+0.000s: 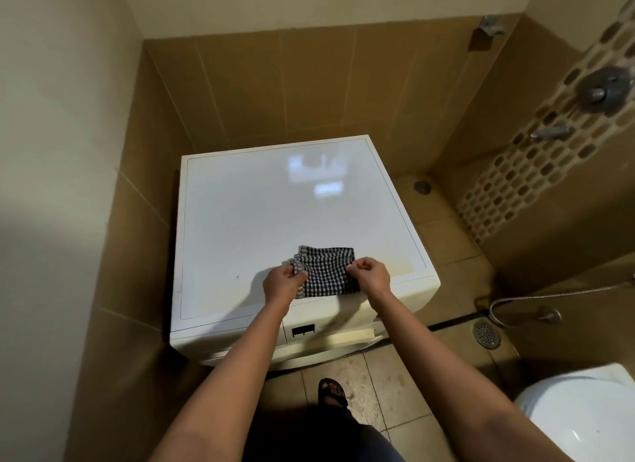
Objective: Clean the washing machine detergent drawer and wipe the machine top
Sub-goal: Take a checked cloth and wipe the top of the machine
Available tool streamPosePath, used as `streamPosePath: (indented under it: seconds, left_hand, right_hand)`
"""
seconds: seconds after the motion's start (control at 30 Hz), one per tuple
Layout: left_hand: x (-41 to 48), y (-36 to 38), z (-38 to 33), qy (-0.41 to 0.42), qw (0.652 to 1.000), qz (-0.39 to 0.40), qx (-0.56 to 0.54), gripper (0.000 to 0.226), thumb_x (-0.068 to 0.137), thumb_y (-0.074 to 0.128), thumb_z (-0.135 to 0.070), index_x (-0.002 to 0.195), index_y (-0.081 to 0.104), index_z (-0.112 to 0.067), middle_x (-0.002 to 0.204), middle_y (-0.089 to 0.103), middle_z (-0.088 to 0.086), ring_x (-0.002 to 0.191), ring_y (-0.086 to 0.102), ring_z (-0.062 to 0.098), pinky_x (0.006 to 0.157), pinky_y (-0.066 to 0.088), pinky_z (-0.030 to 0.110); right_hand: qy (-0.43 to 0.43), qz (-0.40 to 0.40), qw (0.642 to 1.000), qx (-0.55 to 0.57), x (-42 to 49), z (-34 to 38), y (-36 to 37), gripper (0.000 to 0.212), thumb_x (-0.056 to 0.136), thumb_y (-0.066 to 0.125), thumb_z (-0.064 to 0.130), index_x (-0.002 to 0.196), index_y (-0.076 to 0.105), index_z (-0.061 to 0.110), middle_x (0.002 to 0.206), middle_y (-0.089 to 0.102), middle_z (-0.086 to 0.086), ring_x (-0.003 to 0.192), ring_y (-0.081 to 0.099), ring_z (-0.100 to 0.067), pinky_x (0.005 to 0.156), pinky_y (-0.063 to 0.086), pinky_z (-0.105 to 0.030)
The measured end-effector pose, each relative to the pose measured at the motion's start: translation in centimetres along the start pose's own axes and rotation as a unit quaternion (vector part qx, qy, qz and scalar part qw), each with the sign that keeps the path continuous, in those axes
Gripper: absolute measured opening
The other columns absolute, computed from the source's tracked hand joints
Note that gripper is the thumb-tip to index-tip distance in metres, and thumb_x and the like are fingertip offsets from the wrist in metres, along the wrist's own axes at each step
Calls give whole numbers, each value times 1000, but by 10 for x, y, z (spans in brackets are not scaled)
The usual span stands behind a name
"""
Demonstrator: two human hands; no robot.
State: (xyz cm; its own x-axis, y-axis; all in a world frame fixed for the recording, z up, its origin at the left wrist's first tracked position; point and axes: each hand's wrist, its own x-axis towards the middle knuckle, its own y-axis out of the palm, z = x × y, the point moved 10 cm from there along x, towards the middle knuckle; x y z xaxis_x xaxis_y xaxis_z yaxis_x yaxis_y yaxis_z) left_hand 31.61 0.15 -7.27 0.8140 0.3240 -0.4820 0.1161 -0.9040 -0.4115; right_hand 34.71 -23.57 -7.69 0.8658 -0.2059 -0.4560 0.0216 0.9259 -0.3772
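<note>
Black-and-white checked cloth [328, 272] lies folded on the washing machine top [268, 214], near the front edge, right of centre. My left hand [282, 284] pinches the cloth's left edge with curled fingers, where striped layers fan out. My right hand [372, 275] pinches the right edge between thumb and curled fingers. Both forearms cross the machine's front panel [305, 331] and partly hide it. The white top reflects a bright patch toward the back. Floor: my sandalled foot [331, 391] on tan tiles, a round drain [485, 334] to the right, a white toilet [584, 417] at lower right.
</note>
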Motion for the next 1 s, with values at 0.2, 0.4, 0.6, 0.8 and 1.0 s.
streamPosePath:
  seconds: [0.2, 0.4, 0.6, 0.8, 1.0]
  left_hand:
    - [0, 3, -24, 61, 996, -28, -51, 31, 91, 66, -17, 121, 61, -10, 99, 61, 2, 92, 58, 20, 89, 53, 41]
    - [11, 9, -7, 23, 995, -20, 91, 34, 91, 64, -20, 119, 57, -2, 115, 64, 16, 102, 62, 31, 86, 52, 37]
    - [8, 14, 4, -9, 994, -4, 107, 52, 86, 72, -26, 122, 47, 2, 118, 59, 16, 107, 59, 33, 75, 41, 29]
    - [13, 27, 11, -37, 997, 46, 54, 24, 83, 73, -18, 98, 63, -2, 101, 70, 12, 83, 64, 22, 67, 53, 29]
    - [-13, 51, -9, -15, 991, 133, -29, 30, 90, 66, -31, 111, 65, -10, 102, 70, 3, 95, 67, 21, 88, 55, 38]
  right_hand:
    - [-33, -24, 992, 117, -2, 2, -13, 6, 86, 67, 8, 82, 64, 12, 82, 63, -2, 83, 57, -17, 83, 49, -36]
    - [-8, -45, 999, -25, 5, -14, -17, 12, 86, 68, 13, 97, 68, 7, 96, 70, -5, 90, 62, -17, 87, 49, -27]
    - [-18, -19, 993, -112, 7, -4, -3, 41, 84, 69, 31, 111, 61, 1, 105, 67, -10, 97, 62, -24, 83, 51, -35]
    - [54, 81, 995, -29, 10, 1, 19, 30, 74, 79, 29, 83, 64, 4, 88, 68, -9, 82, 66, -23, 71, 56, -32]
    - [77, 187, 966, 160, -26, 5, 3, 29, 81, 67, 18, 103, 62, 0, 108, 68, -19, 95, 67, -30, 87, 55, -42]
